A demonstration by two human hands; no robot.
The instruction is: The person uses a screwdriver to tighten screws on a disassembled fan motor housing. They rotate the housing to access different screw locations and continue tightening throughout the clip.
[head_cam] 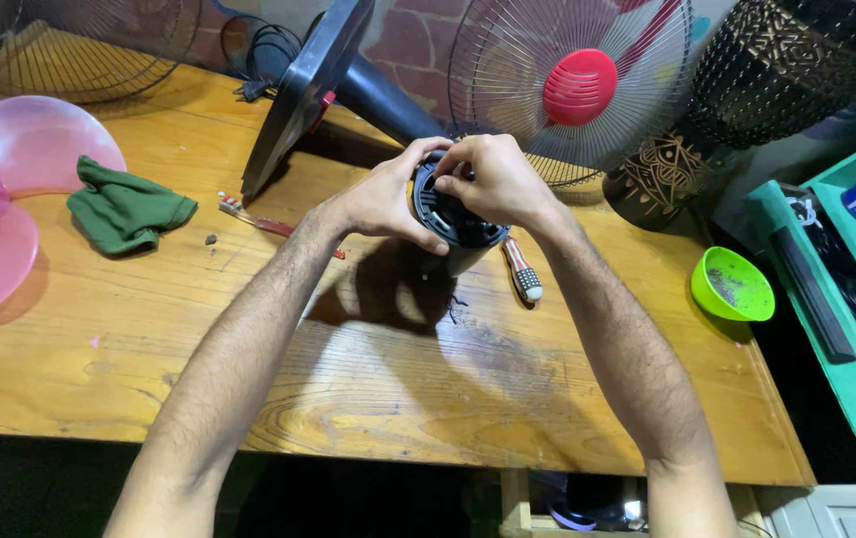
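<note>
- Nearest to us, both forearms reach up from the bottom edge over the bare wooden bench (398, 399), which carries everything here.
- Our left hand (378, 199) wraps its grip around the left side of a black fan motor housing (453, 224), fingers curled closed on its round rim.
- Our right hand (503, 179) closes over the top and right side of the same housing, fingertips pressed at its upper edge; both grips are shut on it.
- The housing is held up just above the bench near its middle, its round ribbed face tilted toward us, and its shadow falls on the wood below.
- Just beside the housing, to the right, a screwdriver with a red-and-white striped handle (523, 271) lies on the bench.
- To the left lies a toothbrush (254, 217), and further left a crumpled green cloth (124, 207).
- At the left edge sit translucent pink fan blades (9, 189).
- A lime-green bowl (732, 284) rests near the right edge of the bench, with a teal tray (847, 299) beyond that edge.
- Farther back, a black fan base (303, 90) stands tilted, and a wire fan guard with a red centre cap (572, 85) leans upright behind our hands.
</note>
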